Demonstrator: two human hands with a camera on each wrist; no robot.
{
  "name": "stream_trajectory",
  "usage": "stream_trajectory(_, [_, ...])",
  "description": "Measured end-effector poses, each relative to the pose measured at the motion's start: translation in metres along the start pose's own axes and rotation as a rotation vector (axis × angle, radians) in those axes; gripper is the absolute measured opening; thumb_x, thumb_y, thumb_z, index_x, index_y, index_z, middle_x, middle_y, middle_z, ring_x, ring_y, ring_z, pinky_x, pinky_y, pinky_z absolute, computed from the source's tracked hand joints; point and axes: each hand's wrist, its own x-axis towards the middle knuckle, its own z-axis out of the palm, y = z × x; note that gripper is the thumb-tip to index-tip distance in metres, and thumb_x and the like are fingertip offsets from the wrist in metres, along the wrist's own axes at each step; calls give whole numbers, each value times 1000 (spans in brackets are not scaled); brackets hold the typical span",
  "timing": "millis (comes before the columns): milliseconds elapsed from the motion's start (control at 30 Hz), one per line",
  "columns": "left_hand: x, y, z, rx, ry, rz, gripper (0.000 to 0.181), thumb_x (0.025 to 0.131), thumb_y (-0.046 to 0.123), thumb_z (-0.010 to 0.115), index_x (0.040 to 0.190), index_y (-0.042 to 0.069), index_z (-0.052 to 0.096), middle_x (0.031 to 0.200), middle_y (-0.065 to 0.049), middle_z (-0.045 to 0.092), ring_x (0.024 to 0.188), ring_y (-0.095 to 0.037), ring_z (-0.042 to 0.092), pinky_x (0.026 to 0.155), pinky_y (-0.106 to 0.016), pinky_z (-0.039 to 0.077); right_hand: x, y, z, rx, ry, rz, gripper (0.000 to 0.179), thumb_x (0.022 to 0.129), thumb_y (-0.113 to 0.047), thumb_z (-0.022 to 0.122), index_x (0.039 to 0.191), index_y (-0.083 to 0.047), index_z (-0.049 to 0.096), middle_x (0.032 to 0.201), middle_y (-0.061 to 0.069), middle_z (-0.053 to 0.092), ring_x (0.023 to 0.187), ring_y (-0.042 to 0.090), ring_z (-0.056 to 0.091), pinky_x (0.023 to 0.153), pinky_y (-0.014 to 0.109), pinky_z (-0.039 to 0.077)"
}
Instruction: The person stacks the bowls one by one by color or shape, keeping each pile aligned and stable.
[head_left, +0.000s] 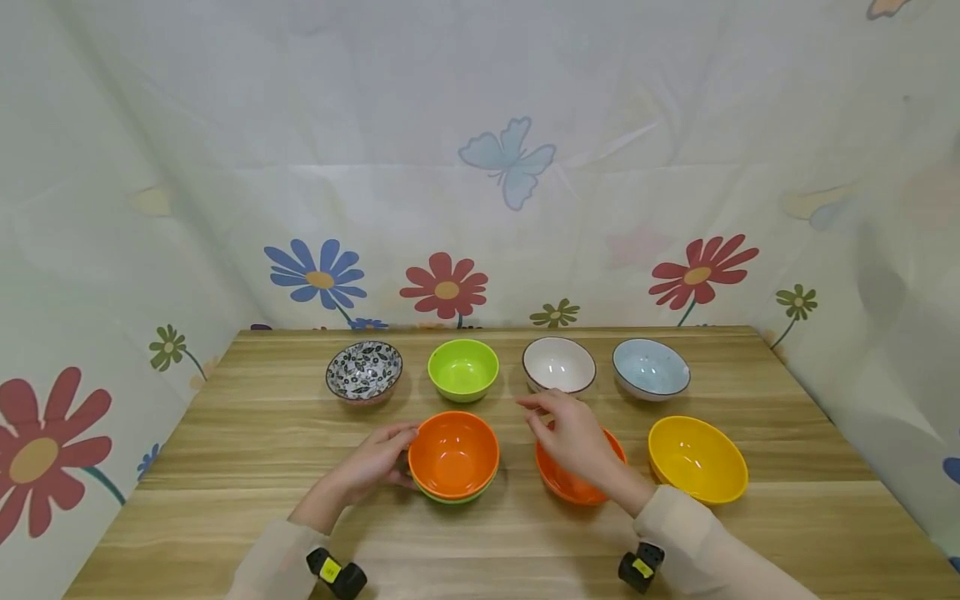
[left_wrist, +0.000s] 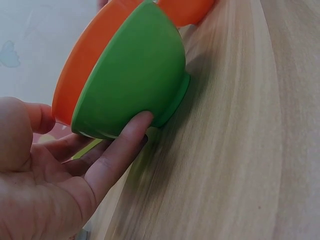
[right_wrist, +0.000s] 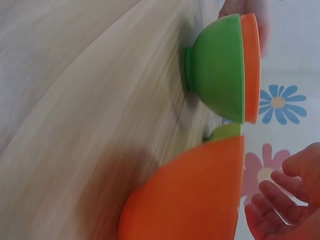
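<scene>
Clearly, the left hand (head_left: pixel 367 467) grips a round, glossy orange bowl (head_left: pixel 453 454) nested in a round, glossy green bowl (left_wrist: pixel 135 75), left of the bench's (head_left: pixel 510 550) middle. Towards its right edge, the right hand (head_left: pixel 573 437), holding nothing, hovers with loosely bent fingers over a second round, glossy orange bowl (head_left: pixel 562 483).
</scene>
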Motion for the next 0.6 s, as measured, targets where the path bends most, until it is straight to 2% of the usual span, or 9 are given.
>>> stream_trajectory(267, [0,1,0,2,3,4,50,99,23,33,137,-9,31,134,-29,40,105,-28,56,75,-45,55,-6,13,-7,-53,26,-52,28,79,-4,69,106,-9,68,96,4,64,85,18,60,75,34,53])
stream_trajectory(600, [-1,2,2,2,2,9,49,99,21,34,136,-10,32,131,-30,43,103,-27,57,76,-45,55,-16,29,-17,-129,51,-49,25,77,-6,71,102,-8,68,102,6,64,94,24,60,81,41,52])
